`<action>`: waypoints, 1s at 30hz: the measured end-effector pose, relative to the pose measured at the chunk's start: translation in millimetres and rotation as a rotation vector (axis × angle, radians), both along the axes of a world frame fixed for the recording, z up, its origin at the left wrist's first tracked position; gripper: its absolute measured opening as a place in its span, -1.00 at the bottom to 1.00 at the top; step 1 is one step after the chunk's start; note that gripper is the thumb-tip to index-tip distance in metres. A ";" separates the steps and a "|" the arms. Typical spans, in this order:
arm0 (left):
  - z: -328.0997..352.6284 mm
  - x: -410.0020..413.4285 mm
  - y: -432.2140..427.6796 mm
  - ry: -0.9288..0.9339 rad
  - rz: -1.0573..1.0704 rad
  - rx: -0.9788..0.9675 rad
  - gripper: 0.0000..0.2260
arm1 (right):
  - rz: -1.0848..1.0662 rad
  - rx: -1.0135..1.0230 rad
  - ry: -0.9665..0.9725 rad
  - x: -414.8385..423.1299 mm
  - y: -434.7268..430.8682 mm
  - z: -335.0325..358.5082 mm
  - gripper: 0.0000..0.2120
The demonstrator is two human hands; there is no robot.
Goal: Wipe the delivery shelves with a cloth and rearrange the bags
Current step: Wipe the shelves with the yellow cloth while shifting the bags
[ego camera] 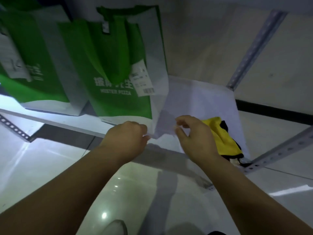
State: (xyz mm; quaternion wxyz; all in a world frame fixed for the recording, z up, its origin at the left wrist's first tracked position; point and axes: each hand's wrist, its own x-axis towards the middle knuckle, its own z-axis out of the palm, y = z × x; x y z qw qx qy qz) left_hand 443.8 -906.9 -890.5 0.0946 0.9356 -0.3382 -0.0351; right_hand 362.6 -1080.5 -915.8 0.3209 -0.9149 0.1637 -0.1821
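The yellow cloth [223,138] lies on the shelf [203,99], so wiping seems done. The left hand [126,138] pinches the corner of the green bag [118,102]; the right hand [194,138] is released. Rearranging remains.

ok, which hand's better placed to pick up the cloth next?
Right, likely. The right hand sits beside the yellow cloth and holds nothing; the left hand grips the green bag by its bottom corner, farther away.

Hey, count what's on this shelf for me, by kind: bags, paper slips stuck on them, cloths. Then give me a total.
Green and white bags: 2, left bag and right bag
Paper slips on bags: 2, left slip, which is blurred, and right slip
Yellow cloth: 1
Total: 5
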 end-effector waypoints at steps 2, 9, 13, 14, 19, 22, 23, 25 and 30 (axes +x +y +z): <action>1.9 13.6 17.6 -0.022 0.145 -0.043 -0.77 | 0.040 0.041 -0.030 12.2 12.7 2.9 -0.72; -4.8 49.1 46.7 -0.106 0.504 -0.248 -0.70 | 0.063 -0.004 -0.031 55.9 44.6 9.9 -0.54; -4.4 58.7 45.9 -0.126 0.579 -0.340 -0.53 | -0.044 0.030 -0.014 68.7 39.7 11.0 -0.81; -4.1 60.0 44.5 -0.108 0.584 -0.355 -0.46 | -0.063 0.042 -0.026 68.7 36.9 10.5 -0.86; -6.0 61.9 31.9 -0.011 0.600 -0.500 -0.48 | -0.142 0.034 -0.083 65.0 18.2 5.9 -0.91; -5.6 62.9 13.0 0.081 0.592 -0.567 -0.54 | -0.206 0.016 -0.138 64.2 7.5 4.7 -0.87; -4.7 64.2 6.0 0.122 0.593 -0.582 -0.54 | -0.220 0.026 -0.166 64.6 3.4 4.3 -0.86; -4.3 67.5 -7.4 0.163 0.568 -0.583 -0.53 | -0.259 0.059 -0.182 66.2 -6.1 3.6 -0.83; -7.3 68.3 -40.4 0.158 0.390 -0.592 -0.40 | -0.325 0.120 -0.168 65.1 -30.9 1.0 -0.74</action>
